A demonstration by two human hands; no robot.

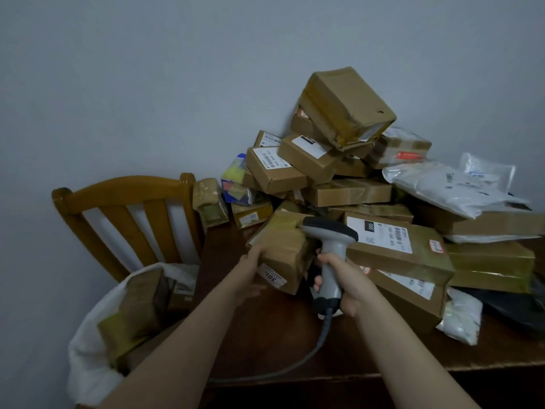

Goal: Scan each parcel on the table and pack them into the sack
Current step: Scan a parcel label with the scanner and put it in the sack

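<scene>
Now left hand grips the parcel; right hand clasps the scanner, perhaps touching it.

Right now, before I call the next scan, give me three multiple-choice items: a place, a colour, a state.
1. Where is the sack? A. Hung on the wall. B. Beside the table's left edge, before the chair. C. On the tabletop's right end.
2. The scanner's handle is: A. grey. B. red. C. yellow.
3. The left hand: A. hangs idle. B. presses flat on the table. C. grips a box labelled 301.
Key: B, the sack overlaps the chair at lower left; A, grey handle in the right hand; C, fingers curl round the box.
</scene>
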